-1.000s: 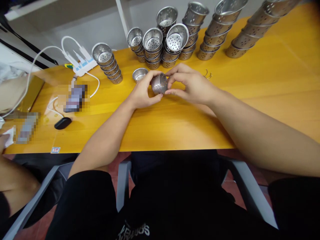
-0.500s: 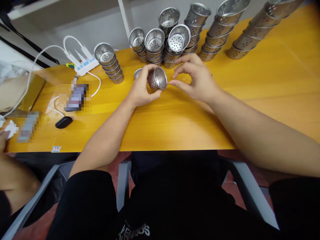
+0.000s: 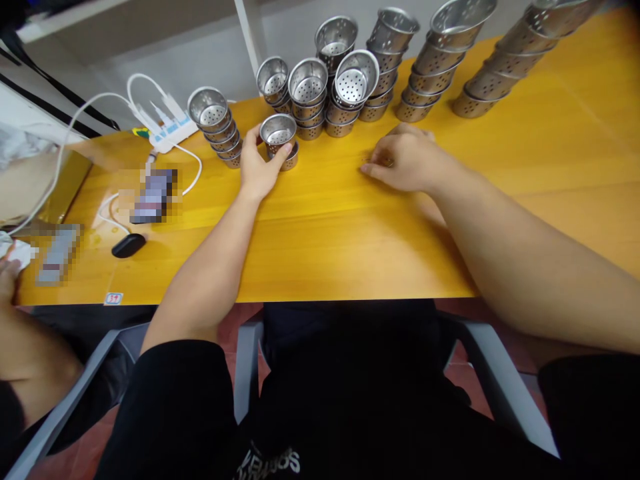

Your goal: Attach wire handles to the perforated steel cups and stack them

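Observation:
My left hand (image 3: 260,168) is closed around a small perforated metal cup (image 3: 278,131), thumb and fingers on its sides. The cup sits upright on top of another perforated cup (image 3: 290,159), which it partly covers. My right hand (image 3: 407,160) is over the yellow table to the right, its fingers curled in and the thumb near the fingertips. Whatever lies between those fingers is too small and hidden to name. Just behind the hands stand more stacks of the same cups, the closest being a short stack (image 3: 309,93) and one with a tilted top cup (image 3: 356,79).
Taller cup stacks (image 3: 430,70) lean along the back right. Another stack (image 3: 220,127) stands left of my left hand, beside a white power strip (image 3: 173,130) with cables. A phone (image 3: 154,195) and a black mouse-like object (image 3: 129,245) lie further left. Another person's hand (image 3: 7,277) shows at the left edge.
My left hand has moved left and brought the cup upright onto another cup. My right hand has drawn away from the cup, its fingers more curled; the thin strand by it no longer shows.

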The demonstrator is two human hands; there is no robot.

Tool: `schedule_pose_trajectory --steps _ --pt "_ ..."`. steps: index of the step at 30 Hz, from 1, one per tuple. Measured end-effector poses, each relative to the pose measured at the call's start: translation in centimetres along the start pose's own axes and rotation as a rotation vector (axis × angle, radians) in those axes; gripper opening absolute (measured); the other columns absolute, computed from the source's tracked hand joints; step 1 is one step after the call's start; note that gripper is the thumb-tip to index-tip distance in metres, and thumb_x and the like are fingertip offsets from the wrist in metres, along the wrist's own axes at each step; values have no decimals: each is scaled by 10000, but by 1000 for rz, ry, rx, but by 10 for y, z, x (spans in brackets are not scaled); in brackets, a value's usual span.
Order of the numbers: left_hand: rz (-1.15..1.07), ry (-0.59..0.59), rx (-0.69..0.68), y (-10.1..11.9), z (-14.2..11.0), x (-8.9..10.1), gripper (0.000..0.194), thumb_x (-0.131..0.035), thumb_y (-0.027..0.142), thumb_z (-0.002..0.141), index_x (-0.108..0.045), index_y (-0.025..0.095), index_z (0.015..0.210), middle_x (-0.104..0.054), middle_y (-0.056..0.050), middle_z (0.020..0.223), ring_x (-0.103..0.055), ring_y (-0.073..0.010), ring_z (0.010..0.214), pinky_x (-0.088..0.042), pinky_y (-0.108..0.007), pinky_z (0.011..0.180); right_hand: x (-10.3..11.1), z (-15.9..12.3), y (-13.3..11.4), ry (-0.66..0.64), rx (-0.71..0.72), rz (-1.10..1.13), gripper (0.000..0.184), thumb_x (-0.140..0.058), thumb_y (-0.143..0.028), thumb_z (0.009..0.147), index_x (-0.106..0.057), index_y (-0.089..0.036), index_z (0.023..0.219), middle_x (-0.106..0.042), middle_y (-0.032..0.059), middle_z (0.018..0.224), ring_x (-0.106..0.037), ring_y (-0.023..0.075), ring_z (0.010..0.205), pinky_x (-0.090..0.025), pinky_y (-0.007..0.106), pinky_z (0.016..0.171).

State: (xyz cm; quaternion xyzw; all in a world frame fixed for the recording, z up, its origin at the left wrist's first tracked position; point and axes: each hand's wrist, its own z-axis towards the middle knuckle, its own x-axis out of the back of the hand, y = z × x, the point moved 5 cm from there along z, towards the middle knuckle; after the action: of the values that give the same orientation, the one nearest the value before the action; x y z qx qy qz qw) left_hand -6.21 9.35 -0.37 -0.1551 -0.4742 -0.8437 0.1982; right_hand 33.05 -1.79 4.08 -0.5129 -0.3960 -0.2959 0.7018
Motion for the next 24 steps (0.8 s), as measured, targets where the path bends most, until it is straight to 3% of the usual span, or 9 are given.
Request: schedule_pose_trajectory --steps 6,13,16,21,24 --pt "-69 -60 52 8 -6 -6 1058 -1029 1060 849 -761 323 1559 -856 -136 1659 -747 -459 1714 -438 -723 1653 -1 -1 -1 -28 -60 -42 593 -736 -937 1063 -756 -345 1053 -777 264 1372 -604 620 1579 -431 952 1398" --pt "-53 -87 62 -17 1 -5 1098 -1109 961 833 -752 303 1636 -832 -166 1742 -720 -466 1772 -449 -704 1656 -3 -1 3 -11 -17 -27 608 -726 -945 1106 -795 -341 1100 -788 257 1427 -629 630 1566 -454 977 1408" --pt "-49 -94 63 -20 2 -6 1164 -1093 1016 794 -751 277 1625 -843 -189 1721 -769 -464 1710 -484 -708 1635 -4 -1 4 2 -3 -49 547 -762 -881 1125 -787 -337 1086 -802 256 1383 -659 616 1537 -514 967 1381" --pt "-95 -70 86 -16 2 -7 1210 -1115 1094 648 -788 313 1513 -886 -163 1672 -822 -466 1629 -530 -731 1605 -4 -1 2 -10 -20 -41 455 -821 -793 1129 -766 -345 1073 -819 235 1373 -648 606 1569 -492 952 1414" --pt "-116 -84 88 -16 3 -8 1235 -1065 1157 635 -794 312 1494 -897 -161 1640 -843 -459 1593 -577 -717 1570 -4 -2 -2 -10 -21 -71 424 -821 -750 1136 -749 -338 1063 -817 232 1354 -671 596 1553 -534 932 1381"
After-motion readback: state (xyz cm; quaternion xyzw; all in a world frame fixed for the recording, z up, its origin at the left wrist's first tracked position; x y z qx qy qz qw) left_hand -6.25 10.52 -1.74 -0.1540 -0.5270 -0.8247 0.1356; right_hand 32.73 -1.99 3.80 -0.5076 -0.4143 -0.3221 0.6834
